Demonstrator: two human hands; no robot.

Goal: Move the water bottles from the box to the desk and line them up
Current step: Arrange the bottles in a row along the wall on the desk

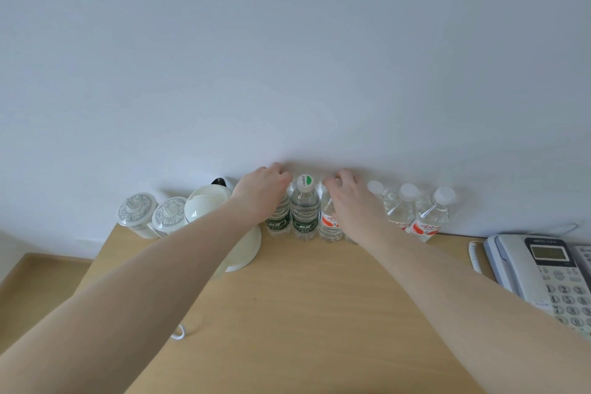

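Head view. A row of water bottles stood upright along the back edge of the desk (303, 313), against the white wall (287, 57). From the left: a green-label bottle (279, 217) partly hidden under the left hand, a second green-label bottle (305, 211) with its white and green cap in full view, a red-label bottle (327, 221) under the right hand, then a bottle mostly hidden behind the right wrist with only its white cap (374, 186) showing, and two more red-label bottles (401, 205) and (431, 214) at the right end. Neighbouring bottles stood just beside each other, some touching.

The left hand (260, 192) lay over the top of the first green-label bottle, fingers curled down round its neck and cap. The right hand (348, 198) lay over the top of the red-label bottle next to the middle green one, fingers curled over its cap; the exact contact of the fingertips could not be seen. Both forearms reached in from the bottom corners.

Left of the bottles stood a white kettle (220, 221), partly behind the left forearm, and two lidded cups (137, 213) and (169, 216). A desk telephone (543, 269) sat at the right edge. The box was not in view.
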